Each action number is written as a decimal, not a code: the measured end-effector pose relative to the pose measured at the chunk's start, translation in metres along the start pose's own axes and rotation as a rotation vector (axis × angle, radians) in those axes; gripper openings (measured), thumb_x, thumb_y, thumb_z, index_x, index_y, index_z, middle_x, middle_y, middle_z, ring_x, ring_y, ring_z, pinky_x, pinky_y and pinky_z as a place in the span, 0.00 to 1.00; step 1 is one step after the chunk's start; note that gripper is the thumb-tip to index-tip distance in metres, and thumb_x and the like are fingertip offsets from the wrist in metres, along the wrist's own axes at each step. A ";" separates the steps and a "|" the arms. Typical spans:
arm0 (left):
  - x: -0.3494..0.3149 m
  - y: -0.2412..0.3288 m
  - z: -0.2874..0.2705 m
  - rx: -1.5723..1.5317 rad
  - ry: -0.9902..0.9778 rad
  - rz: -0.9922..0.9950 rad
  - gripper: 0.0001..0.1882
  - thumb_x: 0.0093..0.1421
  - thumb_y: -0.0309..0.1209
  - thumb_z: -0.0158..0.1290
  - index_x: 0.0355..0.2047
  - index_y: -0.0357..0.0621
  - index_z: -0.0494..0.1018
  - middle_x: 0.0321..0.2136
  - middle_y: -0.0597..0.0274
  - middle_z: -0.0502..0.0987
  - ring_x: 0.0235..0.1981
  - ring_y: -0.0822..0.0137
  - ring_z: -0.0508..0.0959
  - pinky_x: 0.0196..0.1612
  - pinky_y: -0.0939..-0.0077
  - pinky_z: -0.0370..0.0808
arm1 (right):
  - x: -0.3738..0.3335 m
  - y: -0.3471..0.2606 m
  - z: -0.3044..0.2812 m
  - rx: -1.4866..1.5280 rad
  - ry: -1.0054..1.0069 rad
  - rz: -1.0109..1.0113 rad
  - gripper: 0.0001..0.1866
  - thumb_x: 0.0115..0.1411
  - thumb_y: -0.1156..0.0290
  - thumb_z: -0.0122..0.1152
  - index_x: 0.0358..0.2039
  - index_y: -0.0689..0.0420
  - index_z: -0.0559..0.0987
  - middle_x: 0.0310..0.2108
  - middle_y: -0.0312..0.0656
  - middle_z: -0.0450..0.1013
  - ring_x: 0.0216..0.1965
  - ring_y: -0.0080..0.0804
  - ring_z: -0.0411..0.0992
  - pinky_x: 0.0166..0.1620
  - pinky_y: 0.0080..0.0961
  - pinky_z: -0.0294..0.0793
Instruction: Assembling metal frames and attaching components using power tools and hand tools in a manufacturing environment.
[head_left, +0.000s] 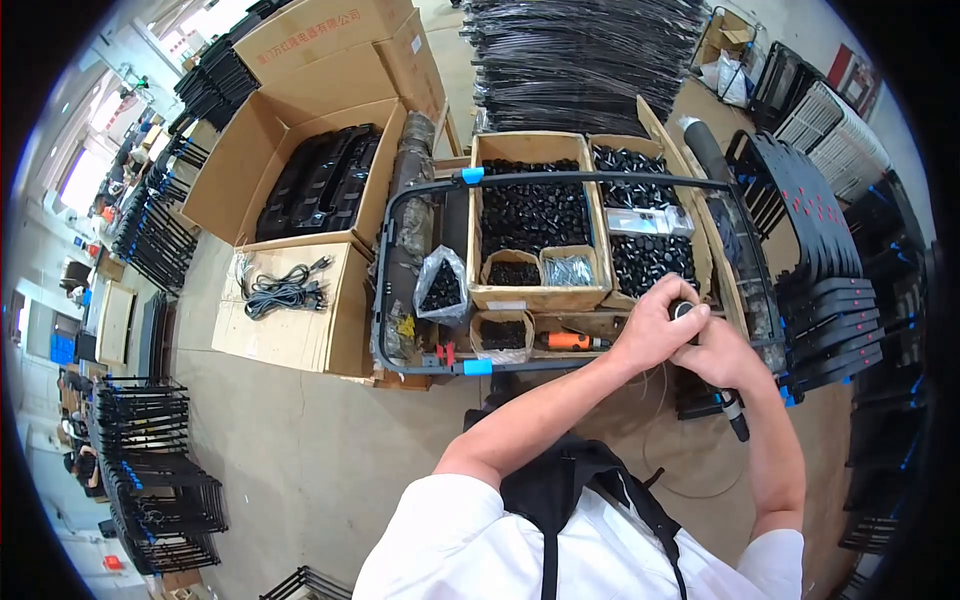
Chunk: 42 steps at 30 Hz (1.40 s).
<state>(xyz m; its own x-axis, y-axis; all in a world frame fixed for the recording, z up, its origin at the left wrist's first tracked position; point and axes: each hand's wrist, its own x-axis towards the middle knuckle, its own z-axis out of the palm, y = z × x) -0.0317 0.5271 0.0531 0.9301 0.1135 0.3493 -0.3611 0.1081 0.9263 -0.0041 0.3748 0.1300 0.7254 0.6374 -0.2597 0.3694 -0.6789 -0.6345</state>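
Note:
My left hand [655,325] is closed around a black piece with a round end [684,309], over the near right part of a black tube frame [560,177]. Pressed against it, my right hand [725,352] has its fingers curled, their tips mostly hidden. Below the right wrist sticks out a black and silver cylinder [735,415]; whether it belongs to the held piece is hidden. The frame carries blue wraps [478,367] and lies across wooden bins. Left of my hands, an orange and black tool [568,341] rests on the shelf.
Wooden bins [540,297] hold black knobs [535,210], silver screws [568,270] and a silver box [648,221]. A plastic bag [441,285] hangs beside them. An open carton [220,180] and coiled black cables [285,290] are at left. Stacked black frames [820,215] stand right.

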 end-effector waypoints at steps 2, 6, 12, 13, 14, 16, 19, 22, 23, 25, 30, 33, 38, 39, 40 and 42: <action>0.018 0.020 -0.029 0.014 0.057 0.162 0.08 0.61 0.28 0.62 0.33 0.39 0.73 0.34 0.61 0.72 0.39 0.66 0.74 0.45 0.69 0.73 | 0.015 -0.029 -0.009 0.115 0.042 -0.120 0.22 0.55 0.64 0.67 0.45 0.67 0.79 0.38 0.52 0.82 0.37 0.44 0.83 0.38 0.40 0.80; 0.035 0.027 -0.101 0.095 0.081 0.246 0.09 0.61 0.26 0.62 0.29 0.41 0.71 0.34 0.59 0.73 0.40 0.63 0.73 0.48 0.66 0.71 | 0.066 -0.076 0.005 0.433 -0.100 0.165 0.24 0.59 0.63 0.70 0.51 0.61 0.74 0.33 0.41 0.78 0.30 0.28 0.81 0.29 0.25 0.79; 0.001 -0.044 -0.223 0.145 0.372 -0.141 0.12 0.68 0.37 0.59 0.36 0.41 0.75 0.40 0.61 0.76 0.44 0.63 0.76 0.50 0.64 0.74 | 0.155 -0.106 0.081 -0.132 -0.011 0.007 0.33 0.50 0.61 0.72 0.57 0.59 0.77 0.45 0.59 0.81 0.44 0.59 0.81 0.50 0.46 0.81; 0.001 -0.049 -0.241 -0.010 0.439 -0.380 0.15 0.70 0.42 0.57 0.39 0.42 0.76 0.40 0.63 0.76 0.43 0.65 0.77 0.47 0.65 0.75 | 0.168 -0.105 0.095 -0.184 0.019 -0.053 0.35 0.50 0.59 0.72 0.58 0.58 0.76 0.45 0.58 0.81 0.44 0.58 0.81 0.49 0.46 0.81; 0.000 -0.052 -0.259 -0.165 0.499 -0.621 0.19 0.72 0.48 0.55 0.42 0.43 0.77 0.40 0.65 0.77 0.41 0.67 0.78 0.45 0.65 0.76 | 0.181 -0.103 0.110 -0.238 0.048 -0.114 0.36 0.50 0.58 0.73 0.59 0.57 0.75 0.45 0.58 0.81 0.45 0.57 0.81 0.49 0.47 0.81; -0.010 -0.081 -0.312 -0.357 0.328 -0.844 0.26 0.73 0.56 0.51 0.46 0.42 0.78 0.38 0.65 0.78 0.38 0.71 0.77 0.40 0.66 0.77 | 0.211 -0.106 0.143 -0.387 0.058 -0.231 0.37 0.52 0.58 0.72 0.62 0.55 0.73 0.44 0.57 0.81 0.41 0.56 0.82 0.47 0.48 0.83; -0.006 -0.111 -0.338 -0.264 0.365 -0.885 0.34 0.69 0.60 0.54 0.51 0.37 0.79 0.41 0.59 0.82 0.38 0.66 0.80 0.43 0.66 0.78 | 0.250 -0.118 0.176 -0.476 -0.019 -0.300 0.41 0.53 0.57 0.74 0.64 0.60 0.68 0.42 0.56 0.79 0.39 0.56 0.82 0.43 0.48 0.83; 0.016 -0.115 -0.353 0.019 0.412 -0.832 0.32 0.67 0.57 0.59 0.48 0.36 0.79 0.42 0.59 0.83 0.40 0.69 0.80 0.40 0.66 0.77 | 0.295 -0.107 0.198 -0.494 -0.012 -0.315 0.43 0.53 0.57 0.75 0.65 0.62 0.66 0.42 0.57 0.79 0.40 0.56 0.82 0.43 0.49 0.83; 0.015 -0.128 -0.365 0.122 0.485 -0.801 0.31 0.68 0.56 0.59 0.45 0.34 0.80 0.39 0.58 0.83 0.38 0.68 0.80 0.40 0.66 0.76 | 0.310 -0.109 0.204 -0.489 -0.015 -0.347 0.44 0.53 0.58 0.75 0.65 0.62 0.65 0.41 0.57 0.79 0.40 0.57 0.82 0.43 0.49 0.83; 0.020 -0.150 -0.380 0.323 0.626 -0.729 0.30 0.68 0.56 0.58 0.38 0.33 0.81 0.31 0.56 0.83 0.34 0.67 0.80 0.39 0.65 0.76 | 0.340 -0.113 0.215 -0.495 -0.033 -0.344 0.44 0.53 0.58 0.75 0.65 0.62 0.64 0.41 0.57 0.79 0.41 0.57 0.82 0.44 0.49 0.83; 0.034 -0.172 -0.403 0.414 0.602 -0.761 0.29 0.67 0.56 0.57 0.36 0.36 0.81 0.30 0.50 0.83 0.34 0.59 0.83 0.41 0.62 0.76 | 0.379 -0.105 0.227 -0.471 -0.091 -0.278 0.44 0.52 0.59 0.74 0.64 0.62 0.65 0.43 0.60 0.80 0.42 0.60 0.81 0.46 0.51 0.82; 0.039 -0.176 -0.405 0.472 0.616 -0.750 0.32 0.66 0.59 0.56 0.37 0.35 0.81 0.33 0.45 0.84 0.38 0.49 0.84 0.44 0.56 0.77 | 0.389 -0.098 0.231 -0.447 -0.100 -0.269 0.43 0.52 0.59 0.74 0.64 0.62 0.65 0.43 0.60 0.80 0.42 0.60 0.81 0.46 0.51 0.82; 0.047 -0.176 -0.407 0.504 0.577 -0.790 0.33 0.66 0.60 0.56 0.38 0.35 0.81 0.36 0.40 0.84 0.42 0.42 0.84 0.47 0.52 0.77 | 0.393 -0.094 0.223 -0.414 -0.089 -0.272 0.43 0.52 0.59 0.73 0.64 0.62 0.65 0.42 0.60 0.80 0.42 0.60 0.81 0.46 0.52 0.82; 0.048 -0.178 -0.408 0.525 0.577 -0.795 0.33 0.66 0.60 0.56 0.38 0.35 0.81 0.36 0.40 0.84 0.42 0.41 0.84 0.48 0.52 0.77 | 0.395 -0.094 0.223 -0.411 -0.095 -0.275 0.42 0.53 0.58 0.73 0.63 0.62 0.65 0.42 0.59 0.80 0.42 0.60 0.81 0.46 0.52 0.82; 0.047 -0.180 -0.408 0.528 0.573 -0.797 0.33 0.66 0.60 0.56 0.38 0.35 0.81 0.36 0.40 0.84 0.42 0.41 0.84 0.48 0.52 0.77 | 0.395 -0.092 0.225 -0.408 -0.101 -0.277 0.42 0.53 0.58 0.73 0.62 0.62 0.65 0.42 0.59 0.80 0.42 0.60 0.81 0.45 0.52 0.82; 0.049 -0.182 -0.407 0.540 0.613 -0.752 0.32 0.66 0.59 0.56 0.36 0.35 0.81 0.33 0.44 0.84 0.38 0.47 0.84 0.44 0.55 0.76 | 0.397 -0.090 0.226 -0.397 -0.090 -0.278 0.41 0.53 0.57 0.74 0.62 0.61 0.65 0.42 0.59 0.80 0.41 0.60 0.81 0.45 0.52 0.82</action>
<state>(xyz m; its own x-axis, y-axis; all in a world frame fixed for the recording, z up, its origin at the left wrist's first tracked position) 0.0522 0.9146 -0.1562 0.6552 0.6850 -0.3185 0.4967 -0.0730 0.8648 0.1198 0.7713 -0.0808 0.5218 0.8310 -0.1928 0.7472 -0.5543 -0.3666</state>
